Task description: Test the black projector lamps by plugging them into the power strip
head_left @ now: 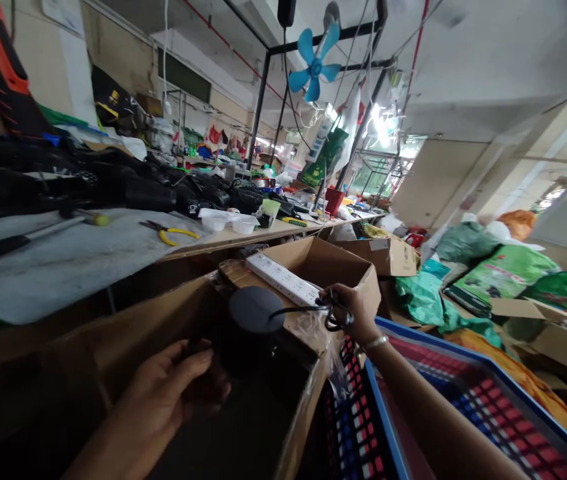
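Observation:
Low in the middle, my left hand (178, 387) is wrapped round the side of a dark round device with a flat grey disc top (257, 309). This device is over an open cardboard box (148, 320). A black cable runs from it to my right hand (350, 312), whose fingers are closed on the bundled cable (334, 317). Just behind the cable, a white power strip (283, 279) lies across cardboard. The lower part of the device is dark and hard to make out.
A blue-rimmed plastic basket (380, 413) stands at the lower right. Yellow-handled pliers (176, 235) and a hammer lie on the workbench (63, 267) at left. Another open box (313, 257) is behind the power strip. Green bags (508, 270) are piled at right.

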`<state>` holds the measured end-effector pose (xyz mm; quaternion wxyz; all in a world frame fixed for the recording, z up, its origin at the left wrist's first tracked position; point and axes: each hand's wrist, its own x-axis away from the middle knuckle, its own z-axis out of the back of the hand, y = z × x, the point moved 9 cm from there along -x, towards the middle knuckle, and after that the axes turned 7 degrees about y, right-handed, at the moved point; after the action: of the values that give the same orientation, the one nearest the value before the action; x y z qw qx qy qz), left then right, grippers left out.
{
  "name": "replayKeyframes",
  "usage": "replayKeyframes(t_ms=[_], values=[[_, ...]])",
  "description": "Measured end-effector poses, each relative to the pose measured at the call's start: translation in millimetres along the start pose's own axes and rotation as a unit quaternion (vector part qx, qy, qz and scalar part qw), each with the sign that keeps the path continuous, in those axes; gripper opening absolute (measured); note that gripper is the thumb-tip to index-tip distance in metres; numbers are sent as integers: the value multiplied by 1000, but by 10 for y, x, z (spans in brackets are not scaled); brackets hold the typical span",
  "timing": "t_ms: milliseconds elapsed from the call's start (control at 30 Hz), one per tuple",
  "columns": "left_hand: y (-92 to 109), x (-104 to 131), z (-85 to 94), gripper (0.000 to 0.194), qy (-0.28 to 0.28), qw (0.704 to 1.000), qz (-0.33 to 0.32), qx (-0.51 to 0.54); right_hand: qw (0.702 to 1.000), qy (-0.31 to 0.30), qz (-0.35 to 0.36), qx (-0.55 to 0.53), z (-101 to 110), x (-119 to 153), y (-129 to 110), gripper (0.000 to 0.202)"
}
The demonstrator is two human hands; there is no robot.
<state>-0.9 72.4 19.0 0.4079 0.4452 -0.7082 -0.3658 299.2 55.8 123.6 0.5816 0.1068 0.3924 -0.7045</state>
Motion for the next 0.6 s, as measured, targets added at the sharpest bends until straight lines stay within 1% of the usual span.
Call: replayKeyframes(t_ms=[100,167,233,300,367,433,600], values=[[-61,-163,-93,42,-11,1000,-4,0,997,33,-18,72,-167,-351,221,16],[-143,-290,-113,38,-16,1000,-5,-2,993,41,-29,110,-260,-477,350,16],[-246,-403,-104,37,-15,1000,1,-5,990,33,-33,136,-326,-549,425,16],[-336,-481,-91,38,-17,1000,8,-4,988,10,-24,153,-379,-600,432,14],[-400,-525,-87,39,-21,1000,14,3,986,-23,-3,163,-430,-646,385,13],[-434,-551,-86,41,-21,1000,18,10,984,-49,14,173,-468,-692,324,15],[-473,-597,-85,40,-26,999,26,8,976,-83,30,199,-540,-732,242,16]])
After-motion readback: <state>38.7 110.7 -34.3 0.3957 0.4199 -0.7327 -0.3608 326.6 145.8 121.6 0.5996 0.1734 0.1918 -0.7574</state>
